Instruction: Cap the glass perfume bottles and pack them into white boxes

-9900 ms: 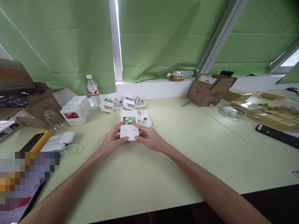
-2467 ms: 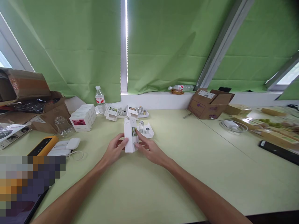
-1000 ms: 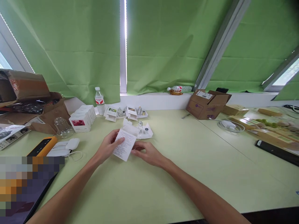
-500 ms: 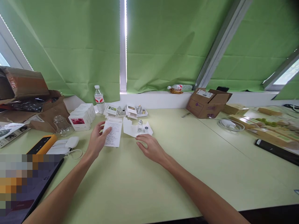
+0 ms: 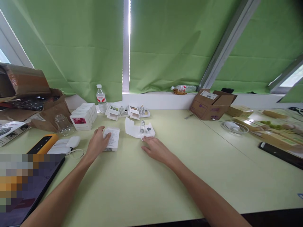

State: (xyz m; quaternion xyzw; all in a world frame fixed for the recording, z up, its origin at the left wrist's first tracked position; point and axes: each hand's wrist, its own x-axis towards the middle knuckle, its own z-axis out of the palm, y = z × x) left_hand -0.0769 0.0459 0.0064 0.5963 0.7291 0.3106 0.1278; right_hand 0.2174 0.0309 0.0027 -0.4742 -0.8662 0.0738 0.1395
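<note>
the left hand (image 5: 96, 143) pinches the white carton (image 5: 113, 138) along its left side, thumb on top; the carton lies on the worktop (image 5: 132, 189), long axis roughly from front edge to back edge. the right hand (image 5: 155, 148), thumb parted from the fingers, reaches the near edge of the white insert (image 5: 133, 130), which lies beyond it toward the worktop's back edge, bearing a glass bottle (image 5: 142, 127) and grey cap (image 5: 148, 130); the right hand is nearer the insert

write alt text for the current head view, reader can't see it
A person's left hand touches a white printed box on a pale green table, while the right hand is at the near edge of an unfolded white card bearing a small clear bottle and grey cylinder. Green blinds hang behind.
</note>
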